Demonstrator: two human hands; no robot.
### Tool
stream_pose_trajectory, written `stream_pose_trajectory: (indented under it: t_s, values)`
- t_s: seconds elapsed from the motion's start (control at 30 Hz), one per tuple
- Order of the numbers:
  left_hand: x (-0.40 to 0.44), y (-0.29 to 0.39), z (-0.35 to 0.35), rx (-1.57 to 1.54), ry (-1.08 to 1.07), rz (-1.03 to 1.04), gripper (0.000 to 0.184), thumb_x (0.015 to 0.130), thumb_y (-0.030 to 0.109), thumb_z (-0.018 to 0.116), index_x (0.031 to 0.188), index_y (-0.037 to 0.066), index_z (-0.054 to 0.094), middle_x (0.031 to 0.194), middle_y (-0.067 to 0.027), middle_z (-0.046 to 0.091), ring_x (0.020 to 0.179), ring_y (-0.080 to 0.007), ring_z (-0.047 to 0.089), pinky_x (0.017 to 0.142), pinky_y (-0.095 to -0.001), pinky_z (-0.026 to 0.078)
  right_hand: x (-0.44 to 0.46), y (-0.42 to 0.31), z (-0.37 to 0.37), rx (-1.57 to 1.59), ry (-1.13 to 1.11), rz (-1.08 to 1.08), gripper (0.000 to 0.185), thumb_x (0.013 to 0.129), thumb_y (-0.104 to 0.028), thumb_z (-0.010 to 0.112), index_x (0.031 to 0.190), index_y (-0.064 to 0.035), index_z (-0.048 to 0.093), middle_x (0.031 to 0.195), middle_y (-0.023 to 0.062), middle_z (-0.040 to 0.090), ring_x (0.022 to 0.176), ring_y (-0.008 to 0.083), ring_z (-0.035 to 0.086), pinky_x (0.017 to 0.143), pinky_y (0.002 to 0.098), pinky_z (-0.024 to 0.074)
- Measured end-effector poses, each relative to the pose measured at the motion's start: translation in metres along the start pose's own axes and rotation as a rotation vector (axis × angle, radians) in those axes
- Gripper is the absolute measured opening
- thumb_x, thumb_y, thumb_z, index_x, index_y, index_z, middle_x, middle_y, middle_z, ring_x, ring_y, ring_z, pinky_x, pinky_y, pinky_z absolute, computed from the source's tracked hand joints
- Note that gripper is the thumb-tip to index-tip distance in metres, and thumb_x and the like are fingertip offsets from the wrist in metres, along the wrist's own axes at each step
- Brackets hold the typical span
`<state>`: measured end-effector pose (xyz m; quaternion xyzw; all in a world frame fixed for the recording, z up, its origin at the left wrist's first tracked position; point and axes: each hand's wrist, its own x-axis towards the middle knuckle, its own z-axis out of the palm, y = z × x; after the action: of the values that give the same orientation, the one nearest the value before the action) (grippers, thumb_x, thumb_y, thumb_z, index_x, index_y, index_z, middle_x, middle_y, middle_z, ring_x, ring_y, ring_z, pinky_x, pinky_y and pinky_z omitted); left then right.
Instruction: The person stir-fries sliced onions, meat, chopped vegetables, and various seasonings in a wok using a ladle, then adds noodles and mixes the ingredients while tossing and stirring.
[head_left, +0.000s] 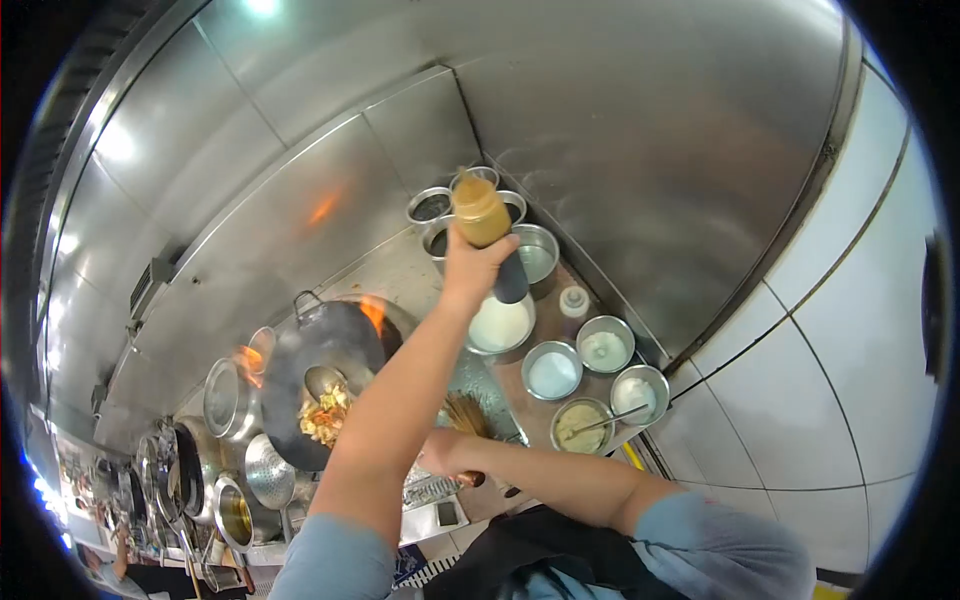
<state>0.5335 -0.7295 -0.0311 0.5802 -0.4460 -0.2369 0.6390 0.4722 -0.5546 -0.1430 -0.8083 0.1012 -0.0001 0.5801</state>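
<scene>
My left hand (476,265) is closed around a squeeze bottle (480,212) with yellow-brown contents, above the seasoning containers. A dark cylindrical part (511,280) shows below my fingers; I cannot tell whether it belongs to the same bottle. Lower down, my right hand (443,453) is closed on a handle with a brown wooden end, apparently that of the ladle (325,381); my left forearm hides the stretch between. The ladle's bowl rests in a dark wok (290,350), by chopped, orange-and-pale food (325,415). Flames (373,312) rise at the wok's far edge.
Metal containers of white powders (552,371) and pastes (581,426) stand to the right, near a small capped bottle (574,301). A bamboo brush (465,412) lies close to my right hand. A perforated strainer (268,470) and an oil pot (234,513) sit left.
</scene>
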Motion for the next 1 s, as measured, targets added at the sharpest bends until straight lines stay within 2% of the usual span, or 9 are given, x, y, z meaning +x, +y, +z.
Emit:
stream_pose_trajectory:
  t_s: [0.07,0.13,0.5,0.6,0.67,0.77,0.8,0.9,1.0]
  values:
    - [0.012,-0.029,0.04,0.035,-0.029,0.025,0.066,0.071,0.014,0.082,0.124,0.004,0.045,0.115,-0.0096,0.061,0.104,-0.0205,0.061,0.089,-0.034,0.048,0.008,0.033,0.016,-0.156,-0.005,-0.248,0.041,0.087,-0.011,0.05,0.126,-0.0022,0.054,0.114,0.0257,0.063,0.09,0.0384,0.067,0.077,0.0444,0.0538]
    - [0.021,-0.053,0.069,0.108,-0.03,0.052,0.067,0.07,0.015,0.082,0.125,0.005,0.045,0.116,-0.0104,0.061,0.106,-0.0212,0.06,0.091,-0.035,0.048,-0.002,0.043,0.015,0.014,-0.069,-0.134,0.041,0.091,-0.016,0.048,0.131,-0.006,0.052,0.118,0.0252,0.061,0.11,0.0377,0.06,0.089,0.0431,0.0494]
    - [0.015,-0.131,0.107,0.194,-0.288,-0.242,0.073,0.068,0.007,0.083,0.13,0.004,0.045,0.121,-0.0103,0.06,0.111,-0.0206,0.058,0.097,-0.0345,0.046,-0.06,0.043,-0.032,0.022,0.075,-0.39,0.045,0.085,-0.026,0.066,0.125,-0.0057,0.058,0.131,0.0169,0.057,0.121,0.0343,0.053,0.1,0.0431,0.041]
    - [0.011,-0.131,0.091,0.423,-0.348,-0.187,0.075,0.063,0.018,0.087,0.128,0.003,0.051,0.124,-0.0139,0.059,0.114,-0.026,0.057,0.1,-0.0356,0.045,-0.065,0.025,-0.054,-0.055,0.096,-0.285,0.046,0.086,-0.028,0.065,0.127,-0.0064,0.057,0.133,0.0151,0.056,0.127,0.0325,0.047,0.105,0.043,0.0357]
    - [0.014,-0.14,0.08,0.238,-0.404,-0.189,0.102,0.06,0.032,0.088,0.141,-0.003,0.035,0.136,-0.0228,0.048,0.125,-0.0323,0.05,0.107,-0.0365,0.039,-0.051,0.061,-0.04,-0.078,0.085,-0.238,0.045,0.089,-0.03,0.06,0.129,-0.0072,0.055,0.134,0.0152,0.055,0.127,0.0329,0.047,0.105,0.0436,0.0357]
    - [-0.008,-0.037,0.05,0.435,-0.283,-0.129,0.099,0.069,0.035,0.082,0.145,-0.002,0.029,0.141,-0.0282,0.042,0.133,-0.0354,0.042,0.112,-0.0374,0.033,-0.051,0.053,-0.074,-0.62,0.083,-0.285,0.042,0.093,-0.029,0.053,0.13,-0.0082,0.053,0.138,0.0148,0.051,0.126,0.0334,0.048,0.103,0.0433,0.0382]
    - [-0.014,-0.041,0.042,0.458,-0.168,0.042,0.085,0.073,0.028,0.078,0.141,-0.002,0.037,0.136,-0.0268,0.048,0.128,-0.0358,0.047,0.108,-0.0381,0.037,-0.055,0.02,-0.094,-0.42,-0.044,-0.207,0.04,0.094,-0.028,0.052,0.13,-0.0093,0.053,0.14,0.014,0.049,0.125,0.0333,0.049,0.103,0.043,0.0394]
    - [-0.07,0.037,-0.004,0.334,-0.085,0.129,0.061,0.079,0.019,0.072,0.132,0.0,0.048,0.124,-0.0216,0.057,0.114,-0.0309,0.057,0.097,-0.0382,0.046,-0.038,-0.001,-0.103,-0.768,-0.188,-0.217,0.041,0.095,-0.032,0.053,0.129,-0.009,0.054,0.133,0.0118,0.055,0.118,0.0283,0.055,0.099,0.0408,0.0428]
    - [-0.162,0.08,-0.066,0.322,-0.018,0.153,0.045,0.084,0.017,0.069,0.125,0.003,0.056,0.115,-0.016,0.063,0.104,-0.0254,0.062,0.089,-0.0364,0.05,0.01,0.054,-0.078,0.327,-0.036,-0.365,0.037,0.096,-0.022,0.056,0.131,-0.0107,0.057,0.111,0.004,0.063,0.102,0.0216,0.06,0.092,0.0354,0.0459]
